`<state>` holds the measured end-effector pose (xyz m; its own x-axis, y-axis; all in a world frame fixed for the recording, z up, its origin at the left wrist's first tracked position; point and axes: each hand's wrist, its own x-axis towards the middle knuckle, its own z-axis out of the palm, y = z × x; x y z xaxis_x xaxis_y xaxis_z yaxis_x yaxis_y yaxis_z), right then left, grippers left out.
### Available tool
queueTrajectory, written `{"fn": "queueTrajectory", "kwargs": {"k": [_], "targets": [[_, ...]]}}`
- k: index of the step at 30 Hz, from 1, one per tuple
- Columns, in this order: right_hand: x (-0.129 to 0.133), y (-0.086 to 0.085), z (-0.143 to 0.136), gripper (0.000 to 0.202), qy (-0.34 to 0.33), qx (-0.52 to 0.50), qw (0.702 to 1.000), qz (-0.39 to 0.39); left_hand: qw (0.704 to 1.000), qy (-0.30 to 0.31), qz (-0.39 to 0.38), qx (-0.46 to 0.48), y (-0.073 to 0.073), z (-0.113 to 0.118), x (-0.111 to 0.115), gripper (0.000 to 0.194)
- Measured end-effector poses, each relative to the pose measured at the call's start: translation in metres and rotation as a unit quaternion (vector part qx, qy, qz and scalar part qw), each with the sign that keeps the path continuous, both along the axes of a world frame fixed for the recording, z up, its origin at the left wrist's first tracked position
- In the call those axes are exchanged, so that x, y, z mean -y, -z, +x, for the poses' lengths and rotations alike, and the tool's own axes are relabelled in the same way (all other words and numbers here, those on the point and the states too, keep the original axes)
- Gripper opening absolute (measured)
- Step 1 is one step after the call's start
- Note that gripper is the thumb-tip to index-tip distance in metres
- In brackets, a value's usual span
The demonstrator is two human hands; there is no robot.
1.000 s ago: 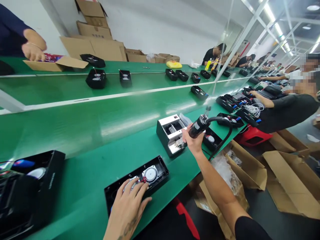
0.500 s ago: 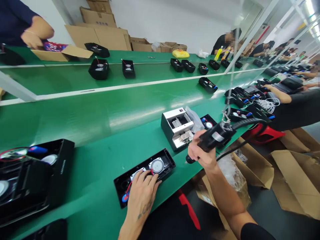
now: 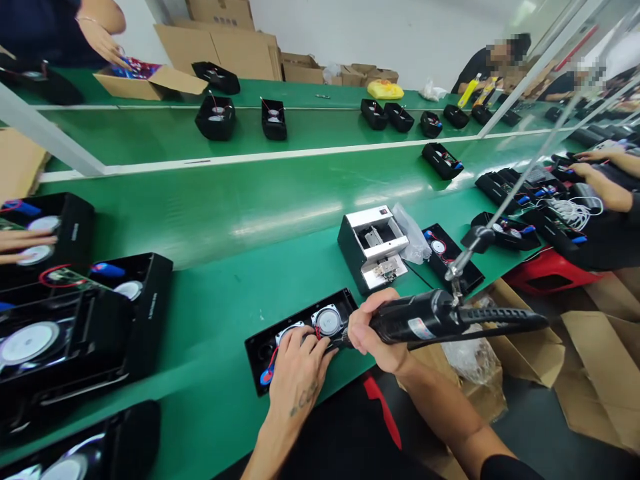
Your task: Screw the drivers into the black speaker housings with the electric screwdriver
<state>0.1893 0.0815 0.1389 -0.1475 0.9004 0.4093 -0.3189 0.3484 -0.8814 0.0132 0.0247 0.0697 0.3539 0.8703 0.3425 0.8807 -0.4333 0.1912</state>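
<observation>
A black speaker housing [image 3: 257, 357] lies open on the green bench, with two round white-backed speaker drivers and red wires inside. One speaker driver [image 3: 327, 321] shows fully; the other is partly covered by my left hand [image 3: 299, 373]. That hand's fingers bend over the housing's near side and steady it. My right hand [image 3: 383, 333] is wrapped around a black electric screwdriver [image 3: 425, 316], held nearly level and hung from a metal arm. The screwdriver's tip points into the housing near my left fingertips, beside the right-hand driver. Whether it touches a screw is hidden.
A screw feeder [image 3: 374, 248] stands just behind the housing, with a plastic bag [image 3: 413, 233] beside it. More speaker housings [image 3: 133, 333] crowd the left, where another person's hand [image 3: 25, 247] reaches in. Cardboard boxes [image 3: 595, 373] lie on the floor at right.
My right hand has brought the electric screwdriver left and down, from beyond the housing to its right end. My left hand stays on the housing. Another person's hand has appeared at far left.
</observation>
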Motion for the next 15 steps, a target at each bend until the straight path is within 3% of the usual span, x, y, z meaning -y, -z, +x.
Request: {"fn": "queueTrajectory", "kwargs": {"k": [11, 15], "targets": [[-0.0017, 0.004, -0.0094, 0.025, 0.015, 0.04, 0.999, 0.006, 1.0, 0.021, -0.012, 0.007, 0.0032, -0.0063, -0.0016, 0.014], [0.0034, 0.0113, -0.007, 0.028, 0.013, 0.051, 0.998, -0.04, 1.0, 0.023, -0.015, 0.007, 0.0022, -0.0064, -0.0015, 0.014]]}}
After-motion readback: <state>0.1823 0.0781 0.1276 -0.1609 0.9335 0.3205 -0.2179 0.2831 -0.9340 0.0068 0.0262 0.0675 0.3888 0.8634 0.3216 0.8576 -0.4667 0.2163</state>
